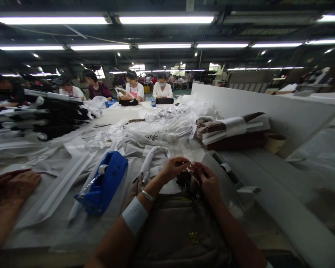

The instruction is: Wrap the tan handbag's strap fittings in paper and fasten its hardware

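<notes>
A brown bag (173, 230) with a small gold emblem stands in front of me, its handle (156, 150) wrapped in white. Above its top edge, my left hand (174, 167) and my right hand (208, 178) meet, fingertips pinched together. A tiny pale bit shows between the two pinches, too small to name. Just under the fingers hangs a dark, bunched piece (185, 179) that I cannot identify. Left of the bag is a blue tape dispenser (106, 182); a grey tape dispenser (226, 171) lies close by my right hand.
A co-worker's hands (15, 186) rest on the table at the left. Black wrapped goods (56, 115) are piled beyond them. Clear plastic bags (162, 130) lie ahead, with a brown wrapped bag (229, 130) and a tape roll (275, 141) at right, beside a white panel (254, 100).
</notes>
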Motion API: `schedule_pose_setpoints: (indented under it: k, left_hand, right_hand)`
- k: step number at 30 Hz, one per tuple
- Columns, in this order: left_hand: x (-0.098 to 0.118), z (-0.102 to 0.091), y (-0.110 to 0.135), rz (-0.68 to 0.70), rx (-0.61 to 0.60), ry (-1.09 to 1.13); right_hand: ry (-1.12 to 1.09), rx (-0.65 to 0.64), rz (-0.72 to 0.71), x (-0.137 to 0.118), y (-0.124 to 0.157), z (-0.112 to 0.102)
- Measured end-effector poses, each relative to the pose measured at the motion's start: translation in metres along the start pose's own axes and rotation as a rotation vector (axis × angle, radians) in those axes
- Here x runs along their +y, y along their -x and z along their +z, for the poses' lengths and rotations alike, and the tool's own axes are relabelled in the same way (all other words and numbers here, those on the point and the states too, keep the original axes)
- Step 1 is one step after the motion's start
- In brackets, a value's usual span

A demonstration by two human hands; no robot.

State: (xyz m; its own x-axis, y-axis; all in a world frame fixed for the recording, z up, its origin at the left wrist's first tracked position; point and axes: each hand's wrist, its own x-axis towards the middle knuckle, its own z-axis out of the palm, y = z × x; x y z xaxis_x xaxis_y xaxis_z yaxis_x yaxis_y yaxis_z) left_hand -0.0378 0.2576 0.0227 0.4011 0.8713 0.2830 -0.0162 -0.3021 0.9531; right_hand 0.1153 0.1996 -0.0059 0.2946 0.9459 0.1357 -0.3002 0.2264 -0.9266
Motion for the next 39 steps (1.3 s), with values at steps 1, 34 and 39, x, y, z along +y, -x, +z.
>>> schedule_pose_setpoints:
  k: [1,34,39]
  left_hand:
    - [0.0,0.0,0.0,0.001,-0.003,0.004]
    - [-0.006,0.001,0.0,0.016,-0.08,0.044]
    - [-0.004,0.001,0.001,0.039,-0.09,-0.024]
  right_hand:
    - [-0.017,-0.006,-0.01,0.0,0.0,0.001]
    - [0.326,0.062,-0.08,0.0,0.0,-0.004]
    - [0.373,0.061,-0.093,0.002,0.0,-0.005]
